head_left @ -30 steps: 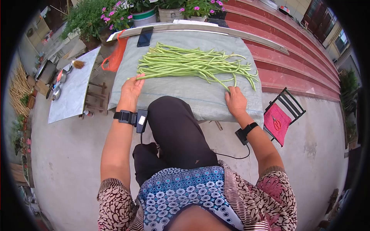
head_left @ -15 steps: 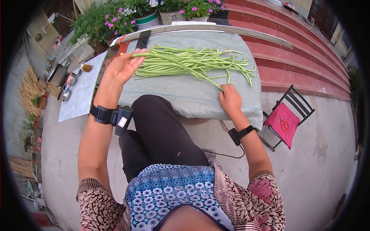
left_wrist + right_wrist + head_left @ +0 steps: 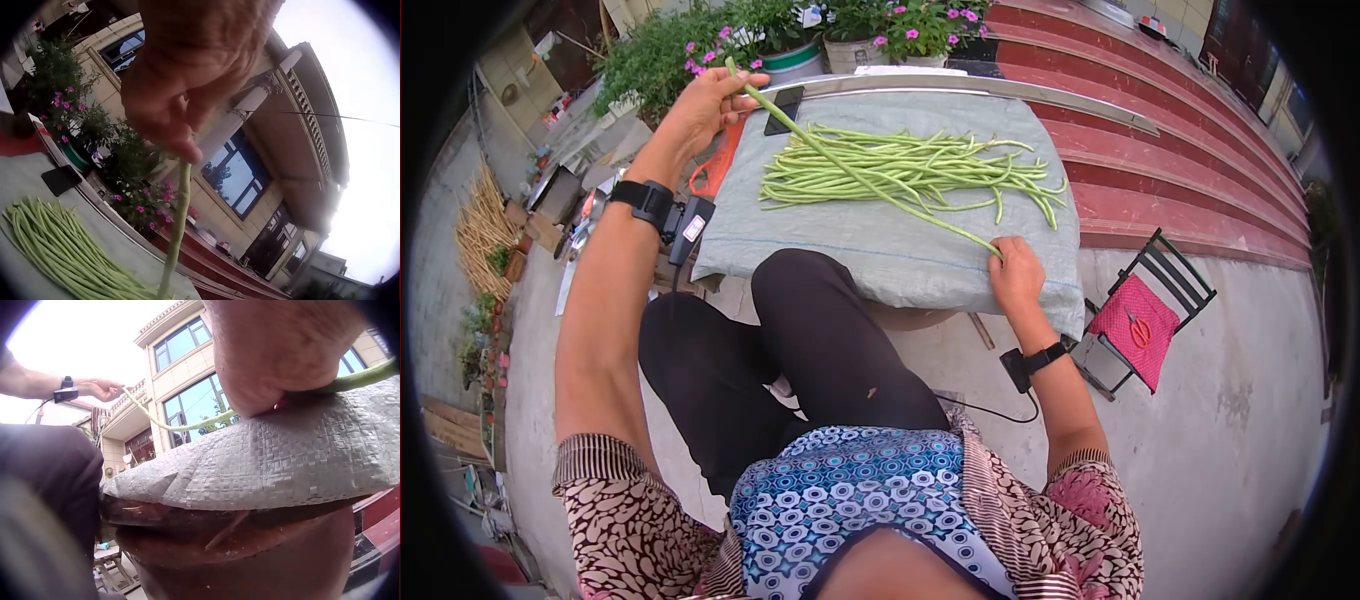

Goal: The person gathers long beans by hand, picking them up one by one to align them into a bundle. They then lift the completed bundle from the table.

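Observation:
One long green bean [image 3: 860, 178] stretches diagonally between the two hands in the head view. The left hand [image 3: 703, 108], raised past the table's left back corner, pinches its upper end; the left wrist view shows thumb and fingers closed on the bean [image 3: 178, 231]. At the table's front right, the right hand [image 3: 1017, 272] pinches the other end, low over the cloth. In the right wrist view the right hand [image 3: 281, 356] hides its own fingertips. A pile of long green beans [image 3: 900, 168] lies behind the held one.
Grey woven cloth [image 3: 830, 235] covers the table. A phone [image 3: 784, 110] lies at its back left, near a red bag [image 3: 718, 160]. Potted flowers [image 3: 775, 45] stand behind, red steps [image 3: 1140, 150] rise at the right, and a chair with a pink cushion [image 3: 1135, 318] holds red scissors [image 3: 1140, 331].
The left hand has risen from the pile toward the back left, lifting one end of the bean. The right hand stays near the table's front right, and the bean is now stretched clear of the pile.

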Demonstrator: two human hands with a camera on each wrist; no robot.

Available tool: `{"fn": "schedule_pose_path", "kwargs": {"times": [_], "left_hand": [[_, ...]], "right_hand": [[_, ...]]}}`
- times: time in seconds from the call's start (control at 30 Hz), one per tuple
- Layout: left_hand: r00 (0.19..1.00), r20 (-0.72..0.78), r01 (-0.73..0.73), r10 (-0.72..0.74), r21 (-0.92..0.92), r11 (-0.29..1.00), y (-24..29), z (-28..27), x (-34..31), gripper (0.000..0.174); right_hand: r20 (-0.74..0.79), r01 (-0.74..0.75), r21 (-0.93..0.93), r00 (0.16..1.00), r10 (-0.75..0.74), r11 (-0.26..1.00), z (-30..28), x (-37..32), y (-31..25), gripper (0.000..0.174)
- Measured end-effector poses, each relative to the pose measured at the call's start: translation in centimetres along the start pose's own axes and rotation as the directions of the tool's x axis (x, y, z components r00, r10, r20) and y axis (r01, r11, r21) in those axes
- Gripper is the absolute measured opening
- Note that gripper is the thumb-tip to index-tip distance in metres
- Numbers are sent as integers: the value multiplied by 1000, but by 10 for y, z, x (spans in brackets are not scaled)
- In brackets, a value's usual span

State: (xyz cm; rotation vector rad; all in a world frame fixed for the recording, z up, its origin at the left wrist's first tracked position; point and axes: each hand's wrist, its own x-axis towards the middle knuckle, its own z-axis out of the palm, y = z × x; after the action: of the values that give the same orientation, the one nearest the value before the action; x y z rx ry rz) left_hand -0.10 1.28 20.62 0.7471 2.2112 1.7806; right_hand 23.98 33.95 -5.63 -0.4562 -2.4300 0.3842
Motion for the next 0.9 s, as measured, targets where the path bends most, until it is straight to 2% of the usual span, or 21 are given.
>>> {"fn": "schedule_pose_path", "kwargs": {"times": [0.1, 0.2, 0.3, 0.4, 0.53, 0.77, 0.9], "left_hand": [[998, -25, -61, 57, -205, 977, -9, -2, 0, 10], [980, -167, -172, 111, -421, 891, -18, 2, -3, 9], [987, -139, -151, 85, -584, 797, -38, 5, 4, 7], [998, -57, -46, 11, -654, 756, -60, 23, 8, 14], [994, 73, 104, -75, -782, 615, -112, 45, 15, 19], [970, 56, 126, -235, -946, 297, -170, 43, 29, 27], [965, 55, 91, -255, -987, 133, -183, 47, 33, 23]], "right_hand": [[-64, -35, -68, 998, 31, 997, -1, -6, 4, 12], [-158, -34, -45, 987, 27, 998, 2, -10, 10, 14], [-252, 34, -31, 967, -41, 999, 8, -12, 9, 15], [-263, 22, -11, 965, -24, 1000, 7, -11, 4, 16], [-250, 12, -58, 968, -26, 998, 12, -14, 6, 15], [-205, -18, -127, 979, -9, 992, 15, -12, 5, 15], [-153, -45, -163, 988, 20, 986, 14, -10, 1, 16]]}}
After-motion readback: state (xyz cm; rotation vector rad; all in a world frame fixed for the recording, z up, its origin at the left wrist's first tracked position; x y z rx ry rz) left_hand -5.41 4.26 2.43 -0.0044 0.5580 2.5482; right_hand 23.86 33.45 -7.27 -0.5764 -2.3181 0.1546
